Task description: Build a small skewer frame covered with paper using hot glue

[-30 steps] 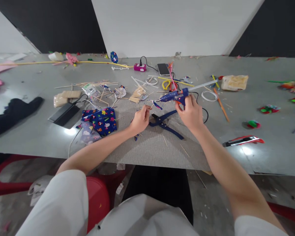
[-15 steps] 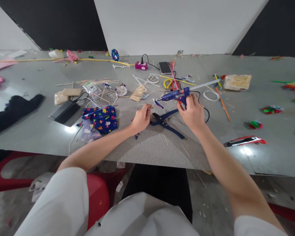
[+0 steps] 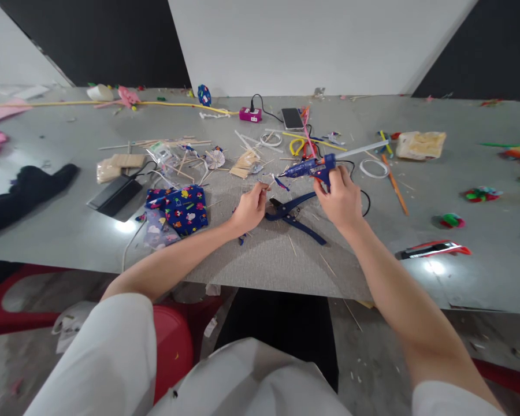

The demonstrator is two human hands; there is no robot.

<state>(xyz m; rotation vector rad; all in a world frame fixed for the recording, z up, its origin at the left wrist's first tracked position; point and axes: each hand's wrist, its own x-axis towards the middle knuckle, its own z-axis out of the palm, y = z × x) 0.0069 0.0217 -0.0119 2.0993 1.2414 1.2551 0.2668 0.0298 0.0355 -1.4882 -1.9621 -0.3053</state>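
Observation:
My right hand [image 3: 340, 199] is wrapped round a blue glue gun [image 3: 305, 168], with a long clear glue stick [image 3: 364, 149] jutting from its back end. The gun's nozzle points left, close to a small strip of blue patterned fabric [image 3: 281, 183]. My left hand [image 3: 250, 205] is closed in a pinch just left of that strip, which seems to be on a thin piece in the fingertips; the grip itself is too small to make out fully. Dark blue cutting pliers [image 3: 297, 216] lie on the table below, between both hands.
Folded blue patterned cloth [image 3: 182, 209] and a black adapter [image 3: 116, 197] lie left. Behind are wooden sticks [image 3: 245, 164], a pink power socket [image 3: 250, 114] and a phone [image 3: 292, 119]. A red utility knife [image 3: 435, 249] and white ring [image 3: 374, 168] lie right on the grey table [image 3: 225, 263].
Almost nothing differs. Both hands, the glue gun and the fabric strip keep the same positions; the view has shifted very slightly.

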